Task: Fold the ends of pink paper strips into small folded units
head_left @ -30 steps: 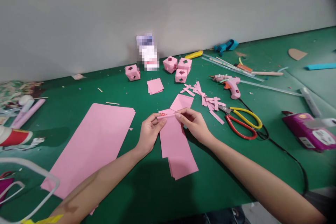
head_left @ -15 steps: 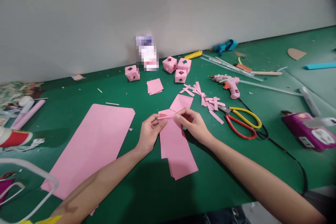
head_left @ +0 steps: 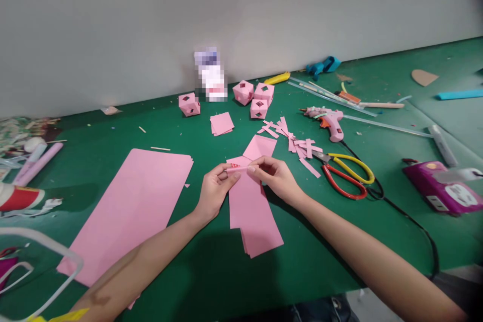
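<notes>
A narrow folded piece of pink paper [head_left: 242,168] is pinched between my two hands, its small red patterned patch showing near the left end. My left hand [head_left: 217,188] grips one end with thumb and fingers. At the other end, my right hand [head_left: 274,177] closes on it, thumb toward me. Under and around the hands lie pink paper sheets [head_left: 245,204], some partly overlapping. Another pink square [head_left: 260,146] sits just beyond the fingers. Several pink paper cubes [head_left: 258,109] with diamond-shaped holes stand farther back.
A large pink sheet stack [head_left: 132,206] lies left. Scissors [head_left: 349,176], paper strips [head_left: 290,136] and a glue gun [head_left: 328,122] lie right. A purple box [head_left: 441,188] is at far right, small pink squares [head_left: 222,124] behind, and a white curved frame [head_left: 71,251] front left.
My right thumb and fingers have shifted slightly to the left along the folded paper. My left hand keeps its hold, and the view has moved very slightly.
</notes>
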`<action>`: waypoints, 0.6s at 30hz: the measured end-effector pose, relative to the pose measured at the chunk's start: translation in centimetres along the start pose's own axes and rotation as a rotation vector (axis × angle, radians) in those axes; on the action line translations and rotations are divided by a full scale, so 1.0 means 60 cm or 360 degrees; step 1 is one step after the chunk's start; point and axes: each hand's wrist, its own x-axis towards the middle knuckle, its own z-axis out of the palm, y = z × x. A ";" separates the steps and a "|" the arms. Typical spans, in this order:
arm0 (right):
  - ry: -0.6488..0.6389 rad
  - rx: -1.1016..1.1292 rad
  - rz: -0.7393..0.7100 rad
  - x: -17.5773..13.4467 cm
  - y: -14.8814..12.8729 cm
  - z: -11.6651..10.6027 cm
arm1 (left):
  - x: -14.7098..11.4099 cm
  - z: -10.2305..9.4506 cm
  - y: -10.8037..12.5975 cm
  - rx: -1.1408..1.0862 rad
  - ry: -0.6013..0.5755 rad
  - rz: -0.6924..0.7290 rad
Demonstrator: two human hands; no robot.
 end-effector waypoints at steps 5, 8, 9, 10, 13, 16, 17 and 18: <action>0.0010 -0.0065 -0.0026 0.000 0.005 0.002 | -0.001 0.001 0.001 0.0020 -0.0032 -0.0002; 0.0018 -0.0066 -0.0051 0.000 0.007 0.003 | -0.001 0.002 0.001 0.0019 -0.0049 -0.0005; 0.0012 -0.0072 -0.0050 0.000 0.007 0.003 | -0.001 0.001 0.001 0.0019 -0.0049 -0.0004; 0.0004 -0.0078 -0.0045 0.000 0.006 0.003 | -0.001 0.001 0.001 0.0020 -0.0048 -0.0001; -0.0026 -0.0115 -0.0012 0.000 0.001 0.004 | -0.002 0.001 0.000 0.0030 -0.0042 0.0012; -0.0036 -0.0168 -0.0002 -0.001 -0.001 0.004 | -0.003 0.001 0.000 0.0040 -0.0052 0.0010; -0.0034 -0.0177 -0.0005 -0.001 0.000 0.004 | -0.003 0.002 0.001 0.0042 -0.0059 0.0006; -0.0030 -0.0179 -0.0010 -0.001 0.002 0.004 | -0.004 0.002 0.001 0.0042 -0.0065 0.0001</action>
